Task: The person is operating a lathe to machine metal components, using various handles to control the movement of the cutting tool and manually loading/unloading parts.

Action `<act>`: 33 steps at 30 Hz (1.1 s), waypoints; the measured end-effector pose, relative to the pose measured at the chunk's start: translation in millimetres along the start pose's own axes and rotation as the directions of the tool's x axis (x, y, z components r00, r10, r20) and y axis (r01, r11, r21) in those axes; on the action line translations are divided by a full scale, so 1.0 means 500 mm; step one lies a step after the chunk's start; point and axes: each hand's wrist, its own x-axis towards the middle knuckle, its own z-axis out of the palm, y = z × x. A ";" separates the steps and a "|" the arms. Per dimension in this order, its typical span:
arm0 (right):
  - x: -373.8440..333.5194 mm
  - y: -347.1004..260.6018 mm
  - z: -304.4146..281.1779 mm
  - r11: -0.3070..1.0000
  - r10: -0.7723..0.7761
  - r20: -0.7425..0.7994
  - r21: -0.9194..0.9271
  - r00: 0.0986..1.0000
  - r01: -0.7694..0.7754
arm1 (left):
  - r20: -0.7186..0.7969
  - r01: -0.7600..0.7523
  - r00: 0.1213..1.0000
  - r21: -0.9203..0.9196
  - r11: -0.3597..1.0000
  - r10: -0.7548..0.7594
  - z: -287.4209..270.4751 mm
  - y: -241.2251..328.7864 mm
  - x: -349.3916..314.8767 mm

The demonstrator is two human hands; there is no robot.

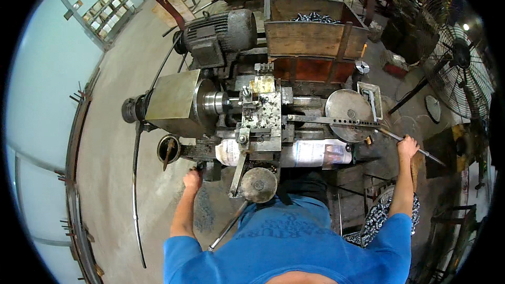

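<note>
A lathe stands before me, its spindle chuck (213,103) facing a worn tool slide (261,118) full of holes. My right hand (407,148) is wrapped round a long metal lever (389,134). That lever runs out from a flat bar with a row of holes (331,120), which passes over a round metal disc (347,109). Low on the lathe's front left, my left hand (193,179) is closed beside a small dark box (212,171); what its fingers grip is hidden. A second round disc (259,184) sits near my waist, with another rod (227,227) angled below it.
Behind the lathe are an electric motor (221,31) and a wooden bin (310,39) with small metal parts. A round pot (169,149) holds a brush-like tool. A basket of metal parts (379,221) is by my right elbow. A large fan (457,55) stands at right.
</note>
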 end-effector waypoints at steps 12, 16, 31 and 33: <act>-0.008 -0.013 -0.006 0.998 -0.033 -0.064 0.042 0.997 0.036 | -0.188 0.412 0.841 -0.384 0.826 -0.507 0.152 0.075 0.017; -0.005 0.017 0.013 0.999 -0.038 -0.055 0.007 0.998 0.038 | -0.073 0.046 0.996 -0.043 0.998 -0.049 0.088 0.007 0.023; -0.237 -0.393 -0.416 0.171 -0.628 -0.455 0.711 0.631 0.682 | 0.232 0.145 0.972 -0.515 0.845 -0.025 -0.034 -0.036 -0.015; -0.291 -0.515 -0.504 -0.154 -0.686 -0.634 0.607 0.358 0.780 | 0.063 0.104 0.995 -0.578 0.810 -0.082 -0.060 -0.122 -0.012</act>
